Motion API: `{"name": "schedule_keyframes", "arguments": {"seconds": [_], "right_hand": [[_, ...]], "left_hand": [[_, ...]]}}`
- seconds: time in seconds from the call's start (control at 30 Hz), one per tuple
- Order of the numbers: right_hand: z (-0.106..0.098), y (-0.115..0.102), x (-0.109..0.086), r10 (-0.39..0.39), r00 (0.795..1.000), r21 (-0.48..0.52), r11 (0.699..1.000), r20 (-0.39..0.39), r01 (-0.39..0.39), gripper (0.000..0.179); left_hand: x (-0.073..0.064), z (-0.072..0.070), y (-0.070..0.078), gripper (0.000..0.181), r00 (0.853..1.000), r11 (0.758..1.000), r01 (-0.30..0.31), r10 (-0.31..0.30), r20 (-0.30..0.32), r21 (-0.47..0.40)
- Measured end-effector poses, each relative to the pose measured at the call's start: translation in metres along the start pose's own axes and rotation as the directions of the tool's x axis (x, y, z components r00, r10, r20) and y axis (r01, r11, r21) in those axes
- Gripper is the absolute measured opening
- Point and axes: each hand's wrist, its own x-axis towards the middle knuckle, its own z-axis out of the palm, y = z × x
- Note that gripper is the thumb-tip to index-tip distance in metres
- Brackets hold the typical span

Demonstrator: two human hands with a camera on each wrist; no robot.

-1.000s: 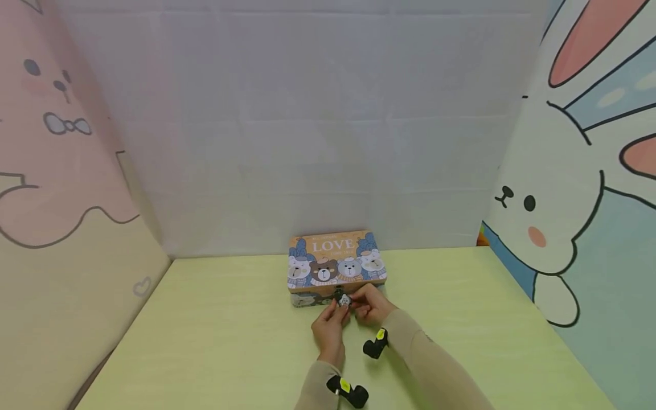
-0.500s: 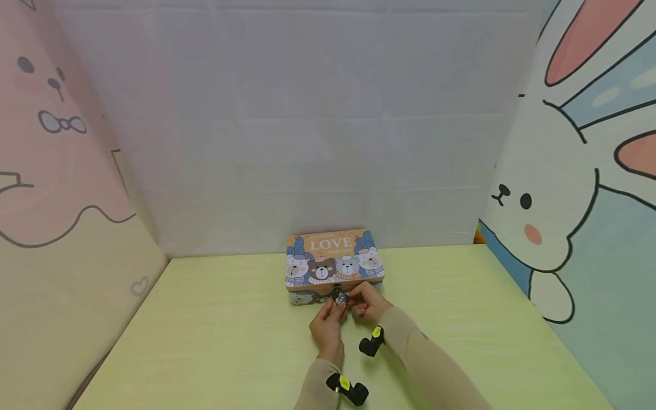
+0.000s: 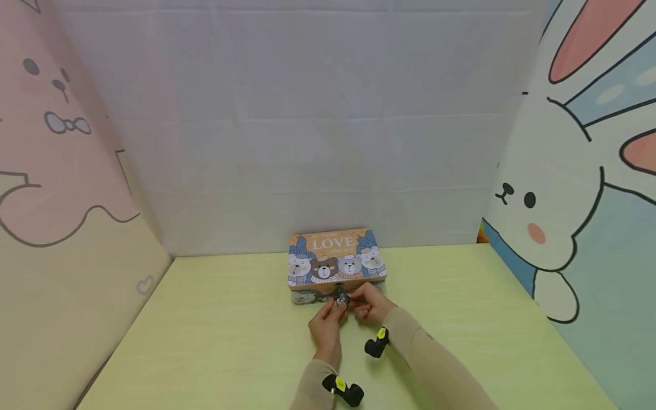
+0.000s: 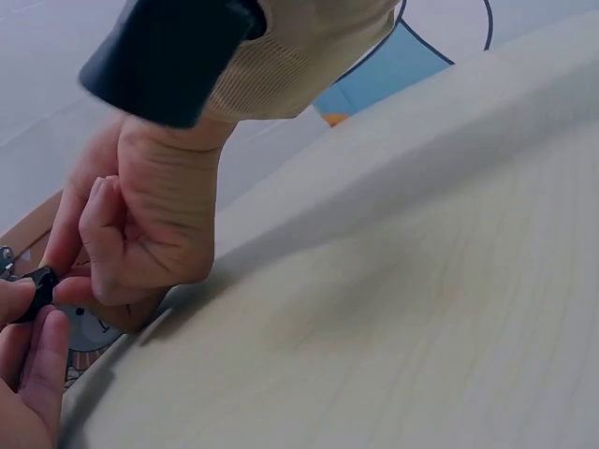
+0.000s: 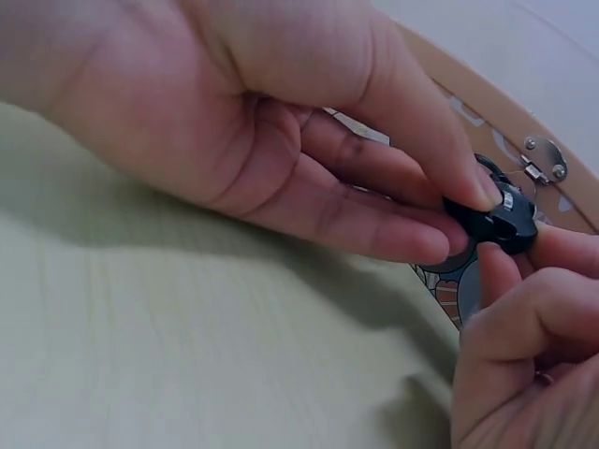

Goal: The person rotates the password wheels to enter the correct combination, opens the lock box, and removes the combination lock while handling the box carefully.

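A small black padlock (image 3: 341,298) is between both hands, right in front of the hinged-lid box (image 3: 335,245). My left hand (image 3: 326,331) holds the padlock from the left, its thumb on top beside a pale dial in the right wrist view. From the right, my right hand (image 3: 373,304) pinches the padlock (image 5: 507,229) between thumb and index finger, its other fingers curled in. Part of a dark shackle shows above the lock body. Close behind it, a metal latch (image 5: 546,161) sits on the box's front. The box lid is down, with bears and "LOVE" printed on it.
The pale yellow-green table (image 3: 230,341) carries the box at its back edge. A white cloth wall (image 3: 328,114) rises right behind. Cartoon-printed panels stand on both sides, a rabbit panel (image 3: 553,228) at right. Each wrist wears a small black camera (image 3: 376,343).
The padlock has tilted in the fingers, so its light printed face looks smaller and darker than a second ago. Both hands stay almost in place; the head view shifts slightly.
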Motion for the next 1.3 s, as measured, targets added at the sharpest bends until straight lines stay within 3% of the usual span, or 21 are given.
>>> {"name": "schedule_keyframes", "arguments": {"seconds": [0.3, 0.53, 0.77, 1.0, 1.13, 1.3], "right_hand": [[-0.001, -0.001, -0.011, 0.009, 1.0, -0.068, 0.998, 0.001, -0.009, 0.021], [-0.003, 0.0, -0.02, -0.066, 0.998, -0.155, 0.986, -0.018, 0.062, 0.022], [-0.003, 0.0, -0.035, -0.106, 0.994, -0.191, 0.976, 0.018, 0.107, 0.02], [-0.002, 0.0, -0.051, -0.134, 0.99, -0.285, 0.948, 0.034, 0.138, 0.023], [-0.002, -0.001, -0.06, -0.173, 0.985, -0.334, 0.927, 0.027, 0.172, 0.022], [-0.004, -0.001, -0.071, -0.243, 0.97, -0.423, 0.876, 0.03, 0.232, 0.017]], "left_hand": [[0.001, -0.009, 0.011, 0.041, 0.993, 0.999, 0.05, -0.05, 0.108, -0.004], [0.002, -0.012, 0.021, 0.04, 0.978, 0.996, 0.08, -0.085, 0.192, 0.032], [0.003, -0.018, 0.035, 0.042, 0.945, 0.99, 0.104, -0.129, 0.301, 0.096], [0.003, -0.02, 0.05, 0.039, 0.912, 0.973, 0.108, -0.178, 0.369, 0.202], [0.001, -0.02, 0.056, 0.039, 0.891, 0.966, 0.094, -0.188, 0.413, 0.239], [-0.001, -0.02, 0.061, 0.038, 0.871, 0.961, 0.086, -0.201, 0.448, 0.263]]}}
